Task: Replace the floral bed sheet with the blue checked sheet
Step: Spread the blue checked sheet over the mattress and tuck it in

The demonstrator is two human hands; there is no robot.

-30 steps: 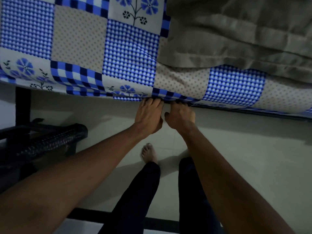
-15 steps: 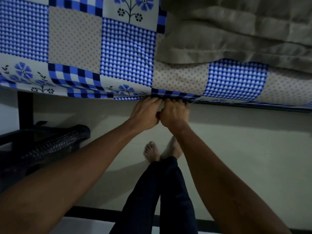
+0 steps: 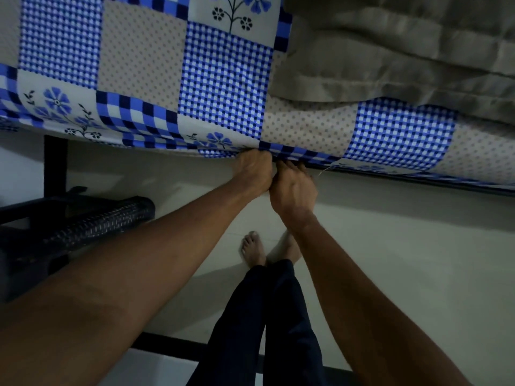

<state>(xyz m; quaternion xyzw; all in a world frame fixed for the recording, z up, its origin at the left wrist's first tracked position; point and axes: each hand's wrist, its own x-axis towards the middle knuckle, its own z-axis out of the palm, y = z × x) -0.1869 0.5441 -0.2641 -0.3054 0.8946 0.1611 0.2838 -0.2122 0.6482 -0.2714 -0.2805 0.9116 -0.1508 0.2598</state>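
The blue checked sheet (image 3: 223,79), patched with dotted and flower squares, covers the mattress across the top of the head view. Its lower edge hangs over the bed side. My left hand (image 3: 255,171) reaches to that edge with its fingers hidden under the sheet. Touching it on the right, my right hand (image 3: 292,190) curls its fingers onto the sheet's dark hem. No floral sheet shows apart from this one.
A folded grey-beige blanket (image 3: 390,51) lies on the bed at the top right. A black woven stool (image 3: 83,227) stands at the left beside the black bed leg (image 3: 55,162). My bare feet (image 3: 253,249) stand on the pale floor (image 3: 404,260).
My hands have closed together at the sheet's edge, the left fingers going under it. My feet have come together, and the view has shifted slightly.
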